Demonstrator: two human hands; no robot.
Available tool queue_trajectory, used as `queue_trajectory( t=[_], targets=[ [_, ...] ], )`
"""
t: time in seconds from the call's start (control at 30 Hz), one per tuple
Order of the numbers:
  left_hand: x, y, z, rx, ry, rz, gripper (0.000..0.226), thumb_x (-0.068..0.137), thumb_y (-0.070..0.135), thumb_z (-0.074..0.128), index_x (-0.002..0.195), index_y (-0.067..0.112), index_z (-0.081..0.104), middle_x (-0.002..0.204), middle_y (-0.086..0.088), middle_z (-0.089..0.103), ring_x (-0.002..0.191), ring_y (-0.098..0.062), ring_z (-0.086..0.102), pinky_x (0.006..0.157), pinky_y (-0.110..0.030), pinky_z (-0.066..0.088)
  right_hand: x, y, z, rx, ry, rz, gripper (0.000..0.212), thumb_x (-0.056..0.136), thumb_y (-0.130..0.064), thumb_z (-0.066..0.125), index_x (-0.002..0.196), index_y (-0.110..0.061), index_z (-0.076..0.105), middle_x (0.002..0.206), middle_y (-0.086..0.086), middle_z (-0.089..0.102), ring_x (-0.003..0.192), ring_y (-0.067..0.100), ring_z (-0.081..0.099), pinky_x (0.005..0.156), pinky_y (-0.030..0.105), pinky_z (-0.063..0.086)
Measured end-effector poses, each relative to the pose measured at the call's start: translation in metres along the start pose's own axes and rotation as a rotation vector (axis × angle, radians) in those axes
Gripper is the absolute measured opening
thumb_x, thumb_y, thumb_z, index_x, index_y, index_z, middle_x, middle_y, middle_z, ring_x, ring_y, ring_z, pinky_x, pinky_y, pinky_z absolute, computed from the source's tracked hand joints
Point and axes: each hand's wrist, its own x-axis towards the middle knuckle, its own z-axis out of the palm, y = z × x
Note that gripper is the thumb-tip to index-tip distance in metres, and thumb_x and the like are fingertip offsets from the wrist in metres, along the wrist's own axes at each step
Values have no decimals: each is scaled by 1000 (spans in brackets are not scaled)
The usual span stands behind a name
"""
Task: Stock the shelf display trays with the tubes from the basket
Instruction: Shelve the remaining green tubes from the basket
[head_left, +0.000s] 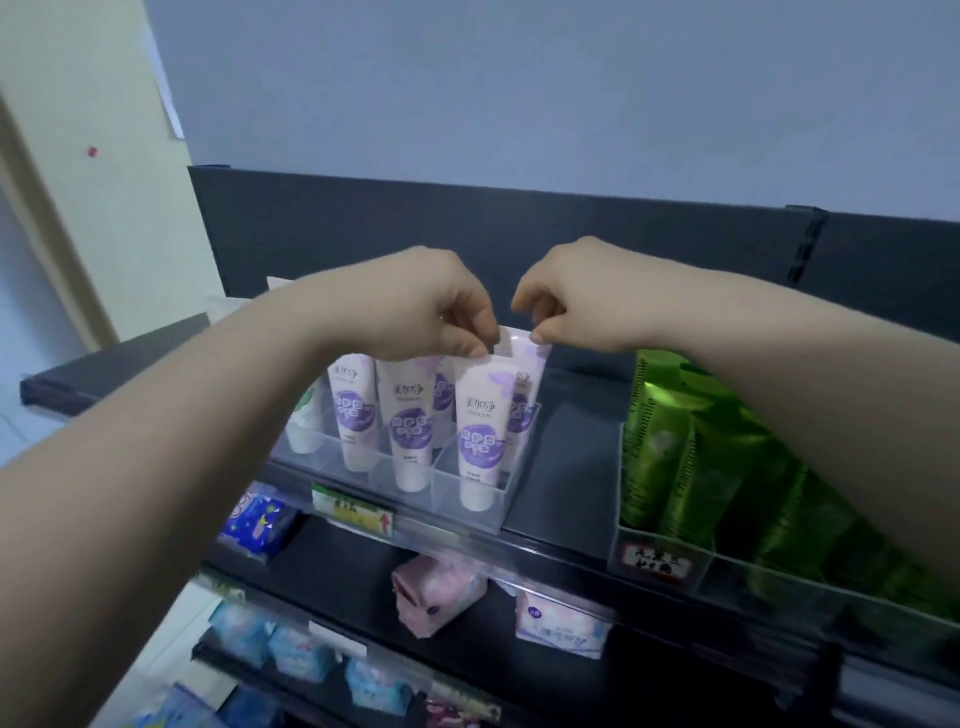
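Note:
A clear display tray (470, 512) with dividers stands on the top dark shelf. Several white tubes with purple labels stand cap-down in it, one at the front right (482, 436). Behind that one stands another purple tube (522, 400); its flat top edge is pinched by both hands. My left hand (441, 306) grips the left corner of that edge, my right hand (566, 301) the right corner. A white tube with a green label (304, 415) stands at the tray's far left. No basket is in view.
A second clear tray (670, 558) with several green tubes (691, 457) stands to the right, under my right forearm. A bare strip of shelf (566, 467) lies between the trays. Lower shelves hold pink packs (436, 592) and blue packs (260, 525). A price tag (353, 514) hangs on the shelf edge.

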Motion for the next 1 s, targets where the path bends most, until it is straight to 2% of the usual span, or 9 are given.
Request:
queue_trajectory(
  t=[0.13,0.27,0.37,0.43,0.57,0.63,0.8,0.87,1.0],
  targets=[
    [-2,-5,5,21,-2,21,13,82,22,71,95,24,74,86,12,71,74,0,63,70,-13,46,12,0,11,-27,-30,8,25,83,-18,66,108,-16,68,97,0,68,88,20,59,81,36,51],
    [-17,-33,-25,-89,189,-81,17,82,24,70,98,31,72,85,24,68,78,10,63,71,-20,54,23,3,5,23,34,1,30,84,-21,65,113,-19,66,101,-3,67,88,14,55,86,34,49],
    [-31,-63,-43,-101,301,-187,17,84,24,68,94,37,69,80,29,65,76,17,60,59,-5,48,39,-1,0,58,52,-13,31,85,-26,66,116,-20,64,104,-3,66,93,14,55,90,33,47],
    [-35,-78,-43,-47,266,-238,17,84,22,68,97,33,71,79,29,62,74,17,59,59,-2,45,52,-8,1,83,33,-25,32,86,-27,66,117,-21,64,105,-4,66,97,15,57,90,32,47],
    [-41,-92,-24,8,132,-237,14,84,24,69,97,24,73,81,20,65,78,3,62,78,-25,52,76,-25,12,130,-26,-42,33,86,-25,65,119,-19,63,104,-4,66,96,15,58,83,28,46],
    [-43,-95,-14,-8,94,-204,13,84,26,68,95,23,74,84,17,68,77,2,63,76,-23,50,85,-31,18,122,-50,-42,29,86,-23,65,114,-17,65,96,-4,64,90,16,58,77,28,46],
    [-45,-100,-6,-67,80,-180,9,86,25,66,89,23,74,81,20,68,74,1,63,69,-19,50,93,-33,26,109,-100,-35,11,82,-13,61,85,-15,71,74,-6,69,65,8,63,67,29,55],
    [-45,-100,-7,-87,74,-173,9,86,24,66,88,24,74,82,21,68,74,1,63,69,-17,49,93,-31,25,117,-101,-32,10,82,-13,61,81,-17,70,71,-7,69,63,6,64,64,29,55],
    [-45,-100,-8,-90,46,-155,10,87,22,65,89,25,73,82,23,66,75,2,62,69,-12,46,93,-30,25,111,-127,-36,10,83,-14,61,83,-16,71,75,-5,70,69,10,66,70,33,57]
  ],
)
